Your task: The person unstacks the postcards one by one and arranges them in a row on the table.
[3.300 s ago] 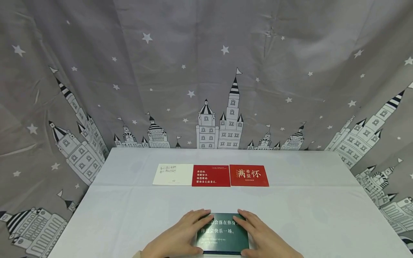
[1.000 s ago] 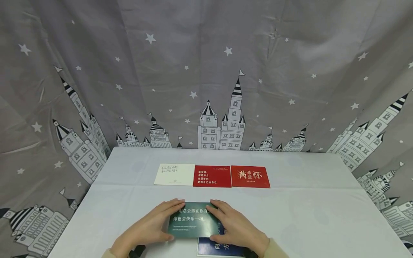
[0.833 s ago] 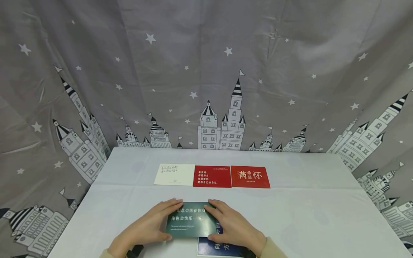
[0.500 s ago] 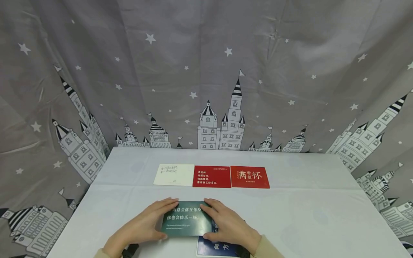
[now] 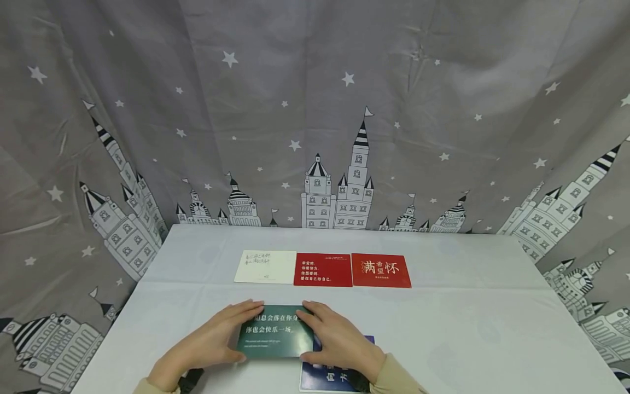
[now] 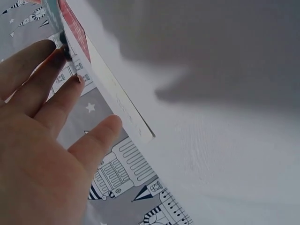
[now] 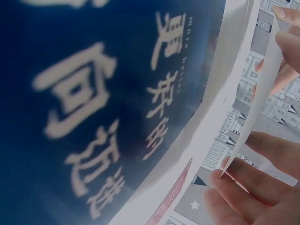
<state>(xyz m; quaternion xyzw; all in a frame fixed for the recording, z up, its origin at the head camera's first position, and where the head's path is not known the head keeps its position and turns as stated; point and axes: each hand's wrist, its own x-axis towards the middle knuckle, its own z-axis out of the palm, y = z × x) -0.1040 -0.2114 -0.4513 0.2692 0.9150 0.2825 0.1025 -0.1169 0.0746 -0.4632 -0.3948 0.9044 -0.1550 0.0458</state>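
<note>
A green postcard [image 5: 275, 339] with white lettering is held between both hands in the head view. My left hand [image 5: 214, 336] grips its left side, fingers at the far corner and thumb near the close one. On the opposite side my right hand [image 5: 344, 339] pinches it, fingertips over the far right corner and thumb low. Partly covered by the right hand and wrist lies a dark blue card [image 5: 315, 377]; the right wrist view shows this blue card [image 7: 117, 131] large, with white characters. There the held postcard [image 7: 258, 108] appears edge-on, slightly bowed, between fingers.
Along the back of the white table [image 5: 467, 317] lie a cream card [image 5: 266, 268] with handwriting, a red card [image 5: 322, 269] with white text, and a red card with gold characters [image 5: 381, 271], side by side. A grey castle-print curtain [image 5: 295, 109] hangs behind the table.
Both hands have carried the green postcard left and slightly away from the body, off the spot where it covered the blue card. The three cards at the back have stayed put.
</note>
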